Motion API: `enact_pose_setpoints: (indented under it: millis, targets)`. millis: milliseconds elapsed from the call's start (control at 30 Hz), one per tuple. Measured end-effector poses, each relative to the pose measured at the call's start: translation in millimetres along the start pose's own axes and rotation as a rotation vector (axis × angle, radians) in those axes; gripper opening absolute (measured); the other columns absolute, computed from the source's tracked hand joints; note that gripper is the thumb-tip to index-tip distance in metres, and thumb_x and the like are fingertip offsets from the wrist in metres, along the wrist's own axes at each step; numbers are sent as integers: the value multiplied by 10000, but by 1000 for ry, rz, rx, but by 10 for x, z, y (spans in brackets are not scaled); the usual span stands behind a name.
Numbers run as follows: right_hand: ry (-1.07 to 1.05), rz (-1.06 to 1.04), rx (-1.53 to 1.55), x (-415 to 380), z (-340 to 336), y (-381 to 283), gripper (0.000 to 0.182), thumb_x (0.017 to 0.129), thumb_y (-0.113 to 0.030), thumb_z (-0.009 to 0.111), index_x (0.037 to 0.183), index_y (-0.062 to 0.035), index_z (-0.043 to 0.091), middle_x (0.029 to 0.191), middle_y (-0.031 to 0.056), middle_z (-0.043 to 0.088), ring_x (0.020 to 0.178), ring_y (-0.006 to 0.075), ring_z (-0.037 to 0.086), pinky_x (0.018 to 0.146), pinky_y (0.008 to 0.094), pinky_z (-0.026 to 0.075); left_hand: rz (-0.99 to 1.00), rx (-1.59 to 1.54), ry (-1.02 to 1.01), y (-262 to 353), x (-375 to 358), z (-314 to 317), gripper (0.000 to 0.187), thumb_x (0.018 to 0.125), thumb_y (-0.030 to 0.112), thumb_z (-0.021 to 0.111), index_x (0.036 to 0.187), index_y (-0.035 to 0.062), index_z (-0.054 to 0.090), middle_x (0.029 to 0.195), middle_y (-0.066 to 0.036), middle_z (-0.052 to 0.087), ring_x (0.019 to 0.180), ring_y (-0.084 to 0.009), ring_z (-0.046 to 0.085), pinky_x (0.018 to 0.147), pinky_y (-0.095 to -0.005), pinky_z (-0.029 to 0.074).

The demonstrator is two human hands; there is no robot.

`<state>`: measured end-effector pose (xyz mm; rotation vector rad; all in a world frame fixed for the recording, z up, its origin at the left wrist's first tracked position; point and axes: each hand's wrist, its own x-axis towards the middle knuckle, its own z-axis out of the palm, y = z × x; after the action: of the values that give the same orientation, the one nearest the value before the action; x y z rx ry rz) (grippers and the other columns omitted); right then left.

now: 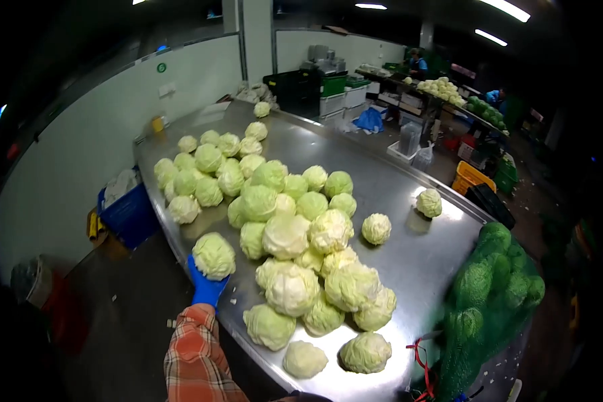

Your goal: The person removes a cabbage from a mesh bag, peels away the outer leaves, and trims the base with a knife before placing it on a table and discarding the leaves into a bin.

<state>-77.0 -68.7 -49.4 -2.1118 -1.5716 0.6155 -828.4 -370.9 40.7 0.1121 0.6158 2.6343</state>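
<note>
i have the left hand (208,289) at the near left edge of the steel table (382,181), gloved in blue, its grip spread wide and filled by one pale green cabbage (214,256). the cabbage sits up on the palm and fingers, apart from the others; whether it touches the table i cannot tell. an orange plaid sleeve (197,352) runs back from that wrist, outside the table's near left edge. a small patch of blue (460,397) shows by the table's near right corner; i cannot tell if it is the right hand, nor how that hand's grip stands.

down the middle of the table lies a heap of cabbages (286,236), some stacked on others, trailing off toward the table's far left. a single round cabbage (376,228) rests on the table just beside the heap, and a lone pale cabbage (429,202) sits near the table's right edge. a green net bag (492,295) packed with round green heads slumps at the table's near right corner, a red tie (419,358) beside it.

outside the table's left edge i see a blue bin (128,211); past its right edge, an orange crate (472,175). far beyond the table is a person in blue (419,65).
</note>
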Motion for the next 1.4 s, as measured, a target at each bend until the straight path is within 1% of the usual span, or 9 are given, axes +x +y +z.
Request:
enact_pose_setpoints:
  millis: [67,333,467,700,933,1133,1233,1300,1400]
  targets:
    - [39,164,208,-68,24,-33,552,870,-394,586,1175,64,553,1112,259,592,983,338,570,840,413,467,20,45,-346,87,418,-1007,614,887,566,331,1326,160,474,1332,-70,502,1207,-282,479,1034,-465,374]
    - [68,347,762,118,280,260,183,911,-285,573,1009,-131,561,696,42,545,480,122,432,448,272,382,-5,-53,197,471,294,-741,649,937,547,384,1425,120,347,1373,-119,457,1182,-323,499,911,-446,465]
    - [72,463,962,152,336,298,260,873,-286,598,1011,-102,476,705,107,577,399,221,490,344,361,417,-77,114,-115,56,-331,782,631,976,504,338,1458,101,277,1325,-130,508,1076,-284,581,801,-379,526]
    - [-183,466,1073,-46,77,65,431,871,-410,589,1128,-70,533,887,181,646,409,251,533,365,369,436,-531,208,-598,-1594,-1609,2125,749,954,588,299,1479,65,189,1241,-236,547,898,-297,641,673,-364,568]
    - [-757,238,1220,-53,-319,431,423,956,-288,459,1262,2,493,962,127,682,514,116,542,472,255,483,-980,904,-1152,-3646,-3373,3192,638,958,447,409,1413,4,349,1271,-190,544,1098,-270,585,877,-316,488]
    - [-675,328,1007,44,-1128,1034,381,979,-306,436,1200,-11,534,934,154,677,537,126,553,501,262,499,-1005,1058,-1422,-5329,-4114,3565,560,960,417,457,1388,59,414,1309,-103,532,1204,-218,498,1041,-355,358]
    - [-747,314,910,215,-1326,1331,386,996,-319,411,1213,-27,537,955,146,680,542,119,564,504,249,490,-824,1126,-1222,-6630,-3806,3053,522,922,376,523,1363,104,466,1191,-128,601,1166,-243,523,986,-384,403]
    - [-820,286,900,297,-1418,1381,381,999,-310,410,1226,-28,531,959,137,680,539,114,561,507,240,485,-201,1158,-1380,-7439,-3282,2535,560,883,380,569,1341,72,474,1151,-192,608,1128,-318,541,963,-419,418]
    - [-856,228,929,288,-1463,1397,369,1004,-290,409,1236,-28,524,962,129,679,537,112,556,513,234,482,-44,1449,-783,-7504,-2870,2602,508,872,318,575,1277,20,502,1125,-216,608,1047,-418,558,886,-477,450]
